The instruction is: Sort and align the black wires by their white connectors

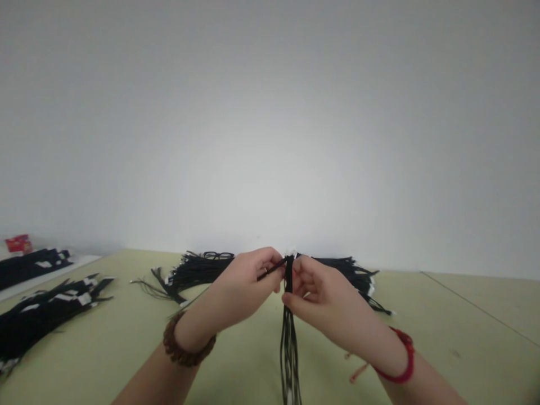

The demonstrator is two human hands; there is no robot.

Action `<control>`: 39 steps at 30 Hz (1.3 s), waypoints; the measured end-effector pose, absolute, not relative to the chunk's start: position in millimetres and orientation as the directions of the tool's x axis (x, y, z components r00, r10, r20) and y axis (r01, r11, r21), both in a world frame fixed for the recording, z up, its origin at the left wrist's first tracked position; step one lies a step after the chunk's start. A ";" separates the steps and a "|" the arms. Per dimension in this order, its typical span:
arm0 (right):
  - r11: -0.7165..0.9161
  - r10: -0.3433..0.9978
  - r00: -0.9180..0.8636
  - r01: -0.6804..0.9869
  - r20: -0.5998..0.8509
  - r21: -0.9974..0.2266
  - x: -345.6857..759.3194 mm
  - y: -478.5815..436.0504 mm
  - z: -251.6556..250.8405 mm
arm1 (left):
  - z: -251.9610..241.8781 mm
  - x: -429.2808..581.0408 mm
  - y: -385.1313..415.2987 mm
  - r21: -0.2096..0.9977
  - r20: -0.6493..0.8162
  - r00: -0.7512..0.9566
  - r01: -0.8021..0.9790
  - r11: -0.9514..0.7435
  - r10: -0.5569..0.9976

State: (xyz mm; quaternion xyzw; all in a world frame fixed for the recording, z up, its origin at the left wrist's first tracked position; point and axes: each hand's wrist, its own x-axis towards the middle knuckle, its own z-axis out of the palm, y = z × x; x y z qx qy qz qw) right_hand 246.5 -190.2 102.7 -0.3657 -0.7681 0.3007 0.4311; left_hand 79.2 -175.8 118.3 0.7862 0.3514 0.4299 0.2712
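Note:
Both hands meet above the middle of the pale green table [126, 337]. My right hand [323, 298] is closed round a thin bundle of black cords [289, 343] that hangs straight down from it. My left hand [244, 289] pinches a single black strand [270, 271] that runs across to the top of that bundle. A brown bead bracelet circles my left wrist; a red string bracelet circles my right wrist.
A heap of black cords with white tips [198, 270] lies behind my hands and continues to the right [358, 275]. More black bundles with white labels [46, 306] lie at the left edge, with a small red item [17, 244] behind them. A plain wall stands close behind the table.

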 end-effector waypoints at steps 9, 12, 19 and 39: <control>0.457 0.875 -0.176 -0.009 0.452 -0.889 275.1 -186.6 126.0 | 131.2 73.8 -190.1 0.208 0.820 0.357 0.542 -0.814 0.447; 0.527 0.849 0.047 -0.143 0.526 -0.838 284.4 -184.6 131.2 | 129.5 76.0 -204.1 0.334 0.602 0.518 0.528 -0.781 0.608; 0.648 0.757 0.340 -0.284 0.558 -0.706 296.0 -182.9 138.8 | 125.7 83.5 -208.6 0.392 0.382 0.617 0.566 -0.725 0.688; 0.650 0.757 -0.130 0.052 0.640 -0.758 305.7 -175.9 129.4 | 146.4 25.8 -186.4 0.838 0.273 0.225 0.421 -0.346 0.935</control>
